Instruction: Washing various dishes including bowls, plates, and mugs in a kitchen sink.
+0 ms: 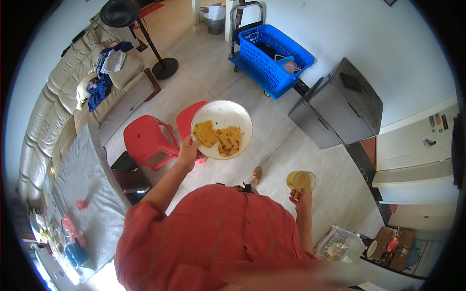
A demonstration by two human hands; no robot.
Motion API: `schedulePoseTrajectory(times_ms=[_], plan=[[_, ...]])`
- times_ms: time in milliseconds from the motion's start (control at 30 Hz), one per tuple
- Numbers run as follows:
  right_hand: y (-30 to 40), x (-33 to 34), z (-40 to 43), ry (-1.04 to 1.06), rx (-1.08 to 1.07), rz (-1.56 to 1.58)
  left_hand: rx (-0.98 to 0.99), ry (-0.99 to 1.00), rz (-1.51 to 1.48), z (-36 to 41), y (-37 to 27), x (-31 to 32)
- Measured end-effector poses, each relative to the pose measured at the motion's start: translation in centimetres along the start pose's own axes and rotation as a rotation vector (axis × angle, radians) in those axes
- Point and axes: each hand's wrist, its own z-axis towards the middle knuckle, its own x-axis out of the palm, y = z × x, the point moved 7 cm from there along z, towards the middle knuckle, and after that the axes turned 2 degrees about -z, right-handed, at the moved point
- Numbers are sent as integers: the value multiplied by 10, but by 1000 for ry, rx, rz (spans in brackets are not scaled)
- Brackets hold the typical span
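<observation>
My left hand (pixel 188 152) grips the near left rim of a round white plate (pixel 227 112), held out over the floor. Two irregular yellow-brown pieces of pancake-like food (pixel 229 140) rest on the plate, among a few crumbs. On the right, my right hand (pixel 303 199) is closed around the handle of a clear cup (pixel 303 179) with yellowish contents. The cup is at a lower, separate spot from the plate. Behind the plate, a red plastic stool (pixel 189 112) is partly covered by it.
Another red stool (pixel 145 136) stands left, near a table with a grey cloth (pixel 87 174). A beige sofa (pixel 58 87) and a black pedestal fan (pixel 164 68) lie beyond. Ahead is a blue basket (pixel 255 54) on a trolley; grey boxes (pixel 338 105) stand right, a white wire crate (pixel 336 242) lower right.
</observation>
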Motion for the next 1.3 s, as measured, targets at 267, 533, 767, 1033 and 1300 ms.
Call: schedulePoseTrajectory(times_ms=[267, 533, 767, 1033, 1300], plan=[[127, 52, 142, 201, -49, -169, 46, -170, -142, 80, -19, 67], [248, 157, 246, 358, -74, -261, 104, -323, -199, 172, -52, 83], [335, 251, 312, 448, -98, -389, 168, -466, -173, 283, -93, 64], [421, 387, 373, 515, -112, -433, 86, -479, -260, 398, -149, 23], [484, 579, 447, 757, -137, -490, 94, -679, -264, 495, -234, -51]])
